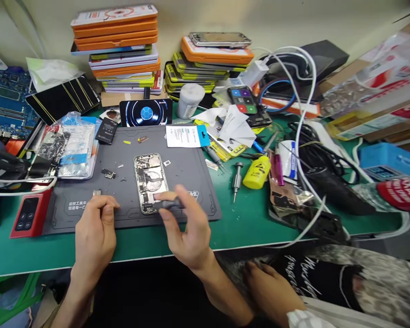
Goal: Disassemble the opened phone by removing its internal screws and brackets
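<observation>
The person's right hand (pixel 187 223), nearest the camera with the left, pinches a dark grey tool (pixel 171 205) between thumb and fingers, over the front end of an opened smartphone (pixel 152 181). That smartphone lies on the grey repair mat (pixel 189 166), towards its front edge. The left hand (pixel 95 228) lies over the mat's front edge, fingers curled together, just beside a small metal part (pixel 96 193). Beyond the mat's right edge are a screwdriver (pixel 237 176) and a yellow container (pixel 256 173); a red control box (pixel 29 218) sits at its front left corner.
</observation>
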`<control>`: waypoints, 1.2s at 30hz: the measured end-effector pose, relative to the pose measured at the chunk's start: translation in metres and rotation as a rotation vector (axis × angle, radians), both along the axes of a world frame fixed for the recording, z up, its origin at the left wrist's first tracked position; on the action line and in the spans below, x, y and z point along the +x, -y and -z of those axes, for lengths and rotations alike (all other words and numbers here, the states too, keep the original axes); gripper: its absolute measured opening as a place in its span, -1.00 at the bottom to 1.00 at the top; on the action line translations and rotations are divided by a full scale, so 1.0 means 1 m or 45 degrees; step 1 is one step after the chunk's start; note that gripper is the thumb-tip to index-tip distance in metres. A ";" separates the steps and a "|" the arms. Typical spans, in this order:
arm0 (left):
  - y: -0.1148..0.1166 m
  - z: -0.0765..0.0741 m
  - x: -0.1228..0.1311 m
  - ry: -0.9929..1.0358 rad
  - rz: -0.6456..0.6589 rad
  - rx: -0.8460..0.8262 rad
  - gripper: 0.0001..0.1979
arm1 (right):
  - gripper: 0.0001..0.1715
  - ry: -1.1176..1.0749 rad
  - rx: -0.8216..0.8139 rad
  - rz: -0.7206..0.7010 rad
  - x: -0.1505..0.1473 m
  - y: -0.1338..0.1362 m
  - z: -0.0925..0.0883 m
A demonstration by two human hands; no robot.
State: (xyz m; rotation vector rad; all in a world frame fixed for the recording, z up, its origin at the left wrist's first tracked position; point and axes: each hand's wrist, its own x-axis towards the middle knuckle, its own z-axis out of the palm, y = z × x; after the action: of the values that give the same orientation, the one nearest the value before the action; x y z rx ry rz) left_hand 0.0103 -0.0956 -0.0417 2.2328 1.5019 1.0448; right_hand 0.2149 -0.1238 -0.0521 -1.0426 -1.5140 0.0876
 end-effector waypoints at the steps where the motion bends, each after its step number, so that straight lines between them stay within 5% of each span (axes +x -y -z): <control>1: 0.001 0.000 -0.001 0.014 0.008 -0.020 -0.87 | -0.18 -0.104 0.002 0.065 0.001 0.001 0.001; 4: 0.002 -0.002 -0.003 -0.004 0.060 -0.022 -0.83 | -0.21 -0.236 -0.111 0.348 0.013 0.002 0.000; 9: 0.002 -0.004 -0.002 -0.120 0.090 0.065 -0.79 | -0.48 0.432 -0.512 0.592 0.046 -0.001 -0.003; 15: 0.000 -0.007 0.003 -0.245 0.150 0.148 -0.69 | -0.46 0.657 -0.536 0.728 0.062 -0.002 0.004; 24: 0.002 -0.003 0.004 -0.244 0.210 0.157 -0.66 | -0.56 0.540 -0.808 0.857 0.067 -0.001 -0.002; 36: 0.002 -0.001 0.006 -0.240 0.227 0.166 -0.64 | -0.53 0.468 -0.926 1.044 0.098 0.005 -0.009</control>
State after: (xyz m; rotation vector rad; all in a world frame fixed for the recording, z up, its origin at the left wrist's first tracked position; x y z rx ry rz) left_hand 0.0161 -0.0974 -0.0404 2.5648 1.3055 0.9242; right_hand 0.3126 -0.1292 -0.0427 -2.2995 -1.2664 -0.1527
